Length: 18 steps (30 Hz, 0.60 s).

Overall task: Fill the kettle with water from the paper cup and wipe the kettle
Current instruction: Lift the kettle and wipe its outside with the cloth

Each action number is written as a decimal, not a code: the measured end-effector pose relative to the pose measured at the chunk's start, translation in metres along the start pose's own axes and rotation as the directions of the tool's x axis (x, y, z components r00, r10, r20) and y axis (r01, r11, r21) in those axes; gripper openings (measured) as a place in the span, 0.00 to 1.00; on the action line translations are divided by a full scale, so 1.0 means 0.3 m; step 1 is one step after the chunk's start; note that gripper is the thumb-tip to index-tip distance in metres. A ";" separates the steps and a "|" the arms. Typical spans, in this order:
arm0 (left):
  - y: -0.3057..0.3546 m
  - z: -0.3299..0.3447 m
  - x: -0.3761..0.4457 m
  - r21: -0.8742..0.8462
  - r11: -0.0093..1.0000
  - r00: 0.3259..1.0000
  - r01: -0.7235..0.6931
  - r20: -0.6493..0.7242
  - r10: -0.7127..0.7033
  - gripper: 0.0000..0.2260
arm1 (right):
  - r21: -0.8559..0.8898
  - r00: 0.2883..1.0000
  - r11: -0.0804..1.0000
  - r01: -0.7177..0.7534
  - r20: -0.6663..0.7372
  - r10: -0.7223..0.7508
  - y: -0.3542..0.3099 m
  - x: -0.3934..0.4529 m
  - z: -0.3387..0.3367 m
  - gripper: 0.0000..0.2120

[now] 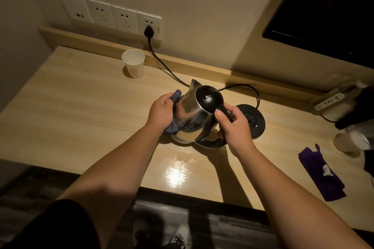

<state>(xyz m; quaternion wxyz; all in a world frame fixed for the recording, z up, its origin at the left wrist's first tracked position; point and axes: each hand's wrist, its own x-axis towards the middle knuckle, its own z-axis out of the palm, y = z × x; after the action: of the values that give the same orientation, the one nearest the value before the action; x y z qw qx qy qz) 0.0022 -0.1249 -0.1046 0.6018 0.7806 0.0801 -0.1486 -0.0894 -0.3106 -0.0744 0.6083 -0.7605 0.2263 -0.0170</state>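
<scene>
Sitting on the wooden desk [81,111] near its middle, the steel kettle [192,115] is off its base, black lid [210,97] closed, spout pointing toward the wall. Right hand [234,125] has fingers curled round the black handle [224,112], thumb up top near the lid. Left hand [162,113] grips a blue-grey cloth [174,125] and presses it against the kettle's left side; cloth bunches out above and below the palm. Kettle looks tilted a bit toward the left hand, bottom rim touching the desk.

Black round base [255,121] sits just beside the kettle on the right, partly behind the right hand. Its black cord [168,68] loops back across the desk to a plug [148,31] in the rightmost wall socket of a white outlet strip [109,14].

Paper cup [134,63] stands upright near the back ledge, well apart from the kettle on the left, printed logo on front; cannot tell if there's water inside.

Shiny wet-looking patch [178,168] on the desk in front of the kettle. Purple cloth [321,174] with a white crumpled bit on it lies at the right edge. Dark clutter and a remote-like item [329,101] at the far right, too dim to tell. Dark screen [327,10] on the wall upper right. Shoes [180,234] visible on the floor below.
</scene>
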 end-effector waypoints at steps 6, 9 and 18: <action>0.024 0.004 -0.044 -0.009 1.000 0.988 -0.017 -0.155 0.015 0.17 | 0.019 0.999 1.000 -0.008 -0.044 0.009 -0.004 0.001 0.000 0.24; 0.069 0.053 -0.129 0.083 0.977 0.963 -0.199 -0.168 0.210 0.17 | 0.012 0.998 1.000 -0.001 -0.060 0.002 -0.017 0.004 0.015 0.21; 0.020 0.169 -0.170 0.453 0.787 0.835 -0.419 -0.149 0.530 0.22 | 0.038 0.996 0.999 -0.015 -0.082 0.018 -0.038 -0.006 0.066 0.19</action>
<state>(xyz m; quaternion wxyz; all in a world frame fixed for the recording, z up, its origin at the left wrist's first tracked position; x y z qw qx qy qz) -0.0510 -0.1725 -0.0939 0.4295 0.8943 -0.0723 0.1029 -0.0813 -0.2900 -0.0686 0.6127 -0.7459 0.2570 -0.0475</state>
